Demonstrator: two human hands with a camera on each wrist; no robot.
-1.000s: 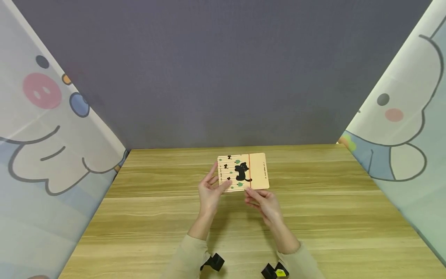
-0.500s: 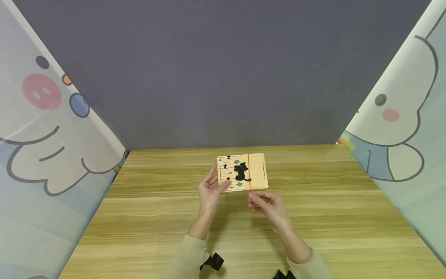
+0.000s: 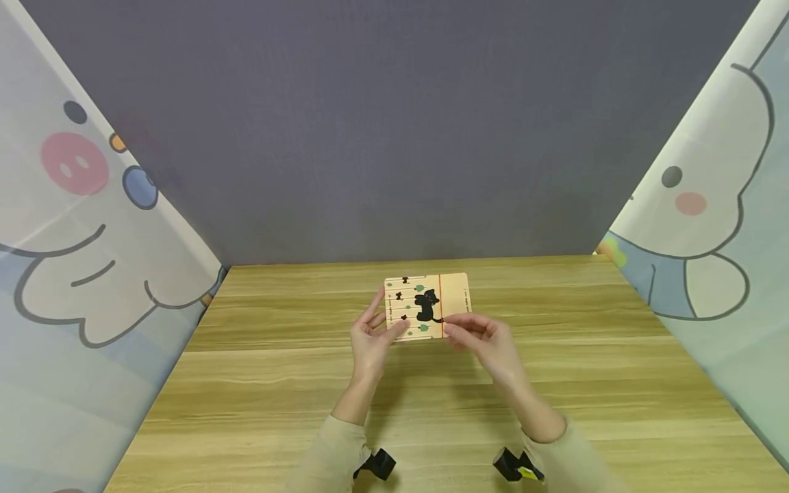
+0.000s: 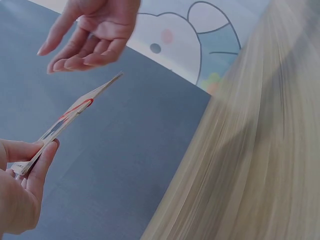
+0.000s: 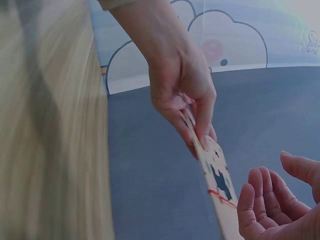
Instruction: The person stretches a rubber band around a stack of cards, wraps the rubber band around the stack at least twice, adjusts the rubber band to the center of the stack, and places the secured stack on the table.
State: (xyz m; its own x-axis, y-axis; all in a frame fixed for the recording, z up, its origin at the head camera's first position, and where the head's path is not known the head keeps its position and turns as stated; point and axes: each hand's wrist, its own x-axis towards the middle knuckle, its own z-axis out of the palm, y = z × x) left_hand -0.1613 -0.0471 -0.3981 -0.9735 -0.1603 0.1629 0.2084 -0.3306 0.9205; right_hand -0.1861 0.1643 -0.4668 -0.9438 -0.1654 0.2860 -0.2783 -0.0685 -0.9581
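Note:
A thin cream notebook [image 3: 455, 291] with a black cat on its cover is held above the table, tilted. A red elastic band [image 3: 440, 298] crosses its cover and wraps round its edge. My left hand [image 3: 370, 342] pinches the notebook's left end, thumb on the cover and fingers beneath, as the left wrist view also shows. My right hand [image 3: 493, 346] is by the notebook's lower right part, overlapping it in the head view. In both wrist views this right hand [image 5: 280, 205] stands apart from the notebook, its fingers loosely curled and holding nothing.
A wood-grain table [image 3: 277, 383] lies under both hands. Behind it rises a dark grey panel [image 3: 394, 137]. Cartoon-printed panels [image 3: 80, 239] flank the table on both sides. Black wrist devices [image 3: 377, 465] are strapped at both sleeves.
My right hand drew back from the notebook's lower edge by the band, then came up again, further right, over the lower right part. My left hand and the notebook stayed nearly still.

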